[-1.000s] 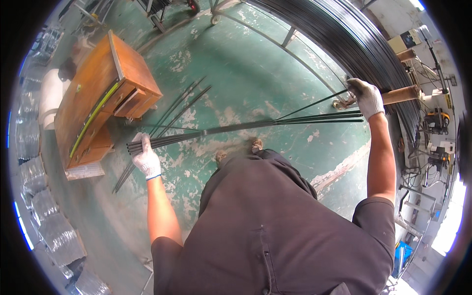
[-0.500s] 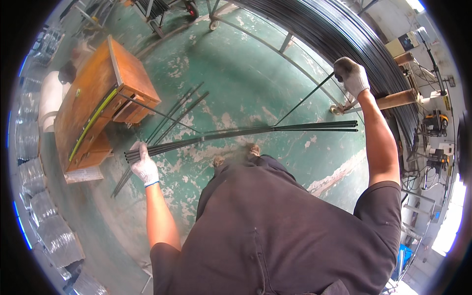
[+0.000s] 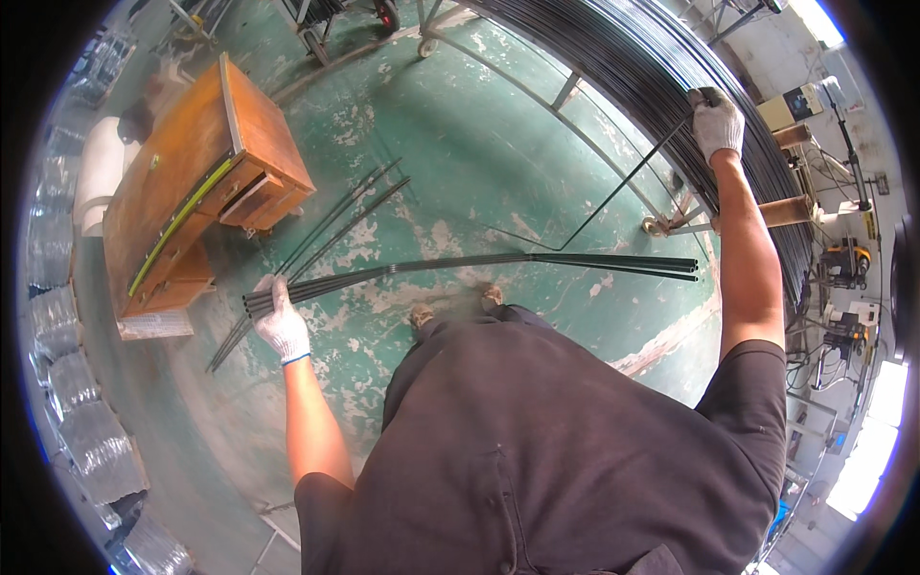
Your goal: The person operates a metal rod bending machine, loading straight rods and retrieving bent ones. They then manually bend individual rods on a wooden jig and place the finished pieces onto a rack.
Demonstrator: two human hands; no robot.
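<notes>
My left hand [image 3: 282, 324], in a white knit glove, is closed round the left end of a bundle of thin dark rods [image 3: 450, 262]. The bundle spans the space in front of me, bending slightly at two points, its right ends fanned a little. My right hand [image 3: 717, 125], gloved with dark-stained fingertips, is raised at the right and closed on the upper end of a thin dark rod [image 3: 621, 189]. That rod slopes down to the bundle near its right-hand bend. A thinner dark length runs up-left from there; whether it is the same piece I cannot tell.
A wheeled rack [image 3: 565, 91] carries a large mass of long dark rods [image 3: 623, 57] at the upper right. A wooden desk [image 3: 192, 182] with a yellow-green strip stands at the left. Several loose rods [image 3: 350, 216] lie beyond my left hand. Wrapped bundles [image 3: 105, 436] line the left edge.
My right hand has moved up and to the right with the rod, now over the rack's rods. The length reaching toward the desk has drawn rightward. My left hand has barely moved.
</notes>
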